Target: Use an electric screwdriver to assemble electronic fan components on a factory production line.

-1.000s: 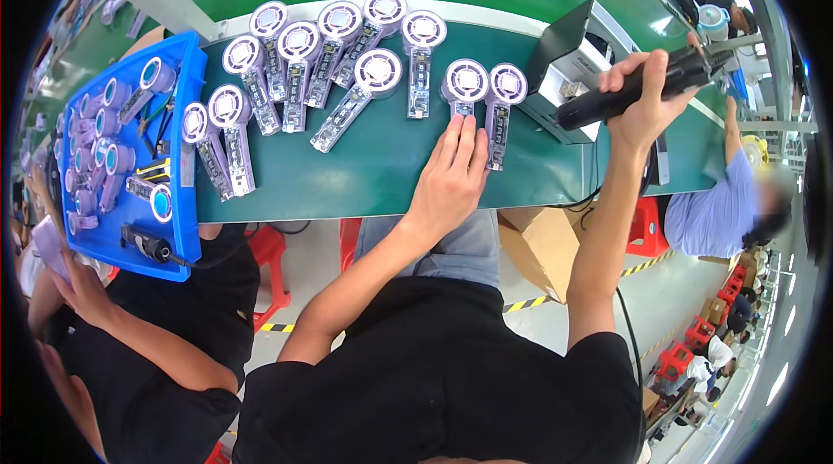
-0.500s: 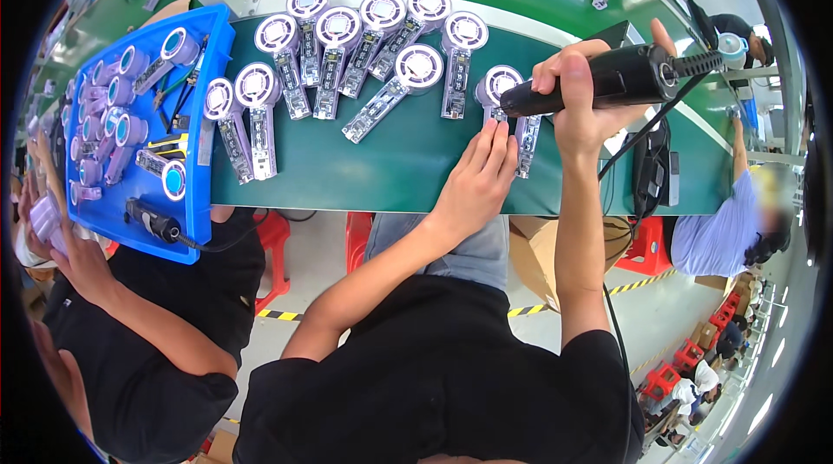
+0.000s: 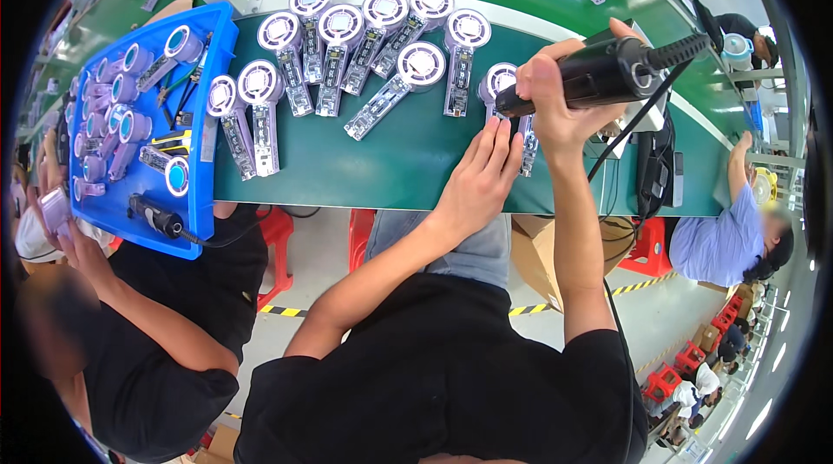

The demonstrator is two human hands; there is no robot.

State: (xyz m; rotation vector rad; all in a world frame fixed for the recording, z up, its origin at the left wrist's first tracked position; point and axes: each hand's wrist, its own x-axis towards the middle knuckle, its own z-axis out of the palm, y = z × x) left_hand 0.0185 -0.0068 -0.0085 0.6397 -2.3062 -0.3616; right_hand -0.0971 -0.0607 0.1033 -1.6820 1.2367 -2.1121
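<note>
Fingers of the left hand (image 3: 475, 189) lie side by side on the handle of a paddle (image 3: 497, 78) on the green table (image 3: 373, 173); I cannot tell if they grip it. Its long side runs away from the person, round head at the far end. The right hand (image 3: 560, 108) is wrapped around a black tool (image 3: 603, 78), its tip pointing left, over the paddle. Other paddles (image 3: 421, 63) lie further left, many heads pointing away. Marks on their boards are too small to read.

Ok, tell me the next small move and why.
Probably press the tool lightly down onto the unit: the right hand aims its tip there, and the left hand seems to steady that unit. Whether tip and unit touch isn't clear.
</note>
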